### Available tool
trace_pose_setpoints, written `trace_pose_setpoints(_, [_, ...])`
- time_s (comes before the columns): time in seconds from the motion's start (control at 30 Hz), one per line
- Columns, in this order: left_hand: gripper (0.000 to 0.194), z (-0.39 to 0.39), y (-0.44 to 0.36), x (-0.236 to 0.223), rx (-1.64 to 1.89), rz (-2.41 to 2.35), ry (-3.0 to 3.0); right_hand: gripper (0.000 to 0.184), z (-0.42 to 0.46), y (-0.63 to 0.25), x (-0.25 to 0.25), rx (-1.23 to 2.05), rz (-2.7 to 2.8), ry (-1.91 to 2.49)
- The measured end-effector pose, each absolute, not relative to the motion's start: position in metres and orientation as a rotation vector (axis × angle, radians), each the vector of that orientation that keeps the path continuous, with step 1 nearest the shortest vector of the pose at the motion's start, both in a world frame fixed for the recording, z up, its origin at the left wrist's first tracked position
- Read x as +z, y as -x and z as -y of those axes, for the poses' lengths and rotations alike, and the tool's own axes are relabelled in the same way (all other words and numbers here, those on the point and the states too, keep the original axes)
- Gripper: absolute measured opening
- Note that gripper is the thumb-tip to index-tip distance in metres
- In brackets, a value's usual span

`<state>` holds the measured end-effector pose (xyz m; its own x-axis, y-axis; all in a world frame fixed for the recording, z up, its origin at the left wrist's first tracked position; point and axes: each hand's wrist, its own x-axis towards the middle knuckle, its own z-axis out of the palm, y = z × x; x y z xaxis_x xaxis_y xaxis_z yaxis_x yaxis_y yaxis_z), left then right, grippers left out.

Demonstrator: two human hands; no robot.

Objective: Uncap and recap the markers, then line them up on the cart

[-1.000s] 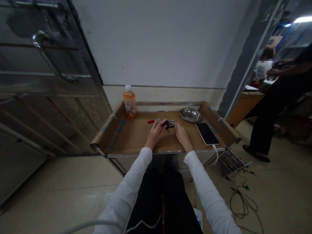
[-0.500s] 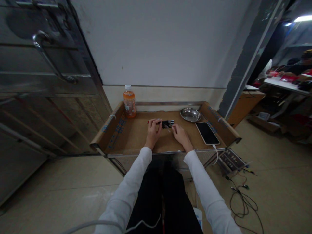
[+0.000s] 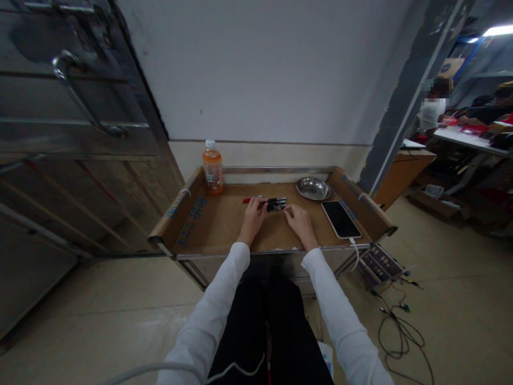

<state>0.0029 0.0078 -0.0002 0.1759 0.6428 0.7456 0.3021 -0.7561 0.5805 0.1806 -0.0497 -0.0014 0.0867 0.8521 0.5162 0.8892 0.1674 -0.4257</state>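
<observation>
The left hand's [image 3: 252,218] fingers are bent, thumb and forefinger pinching the left end of a small bundle of black pen-like pieces [image 3: 276,203] with silvery ends, which lies between the two sets of fingertips; the right hand's [image 3: 300,222] thumb and forefinger sit close together at the bundle's right end, though I cannot tell whether they grip it or only touch it. Just beyond the left fingers, partly hidden by them, is a red pen-like piece [image 3: 247,200], and well to their left stands a bottle of orange drink [image 3: 212,170]. Beyond the right fingers rests a steel dish [image 3: 313,188], and to their right a phone [image 3: 341,219], all on cardboard [image 3: 224,224] beneath the hands
</observation>
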Motion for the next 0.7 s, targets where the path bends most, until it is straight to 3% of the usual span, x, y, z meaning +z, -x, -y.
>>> trace_pose_setpoints(0.3, [0.006, -0.0019, -0.0048, 0.0020, 1.047, -0.843, -2.457, 0.021, 0.0500, -0.1798, 0.0018, -0.075, 1.748, 1.635])
trace_pose_setpoints(0.7, [0.023, -0.0066, -0.0086, -0.0060, 1.143, -0.975, -2.505, 0.016, 0.0425, -0.1763, -0.0061, 0.035, 1.989, 1.573])
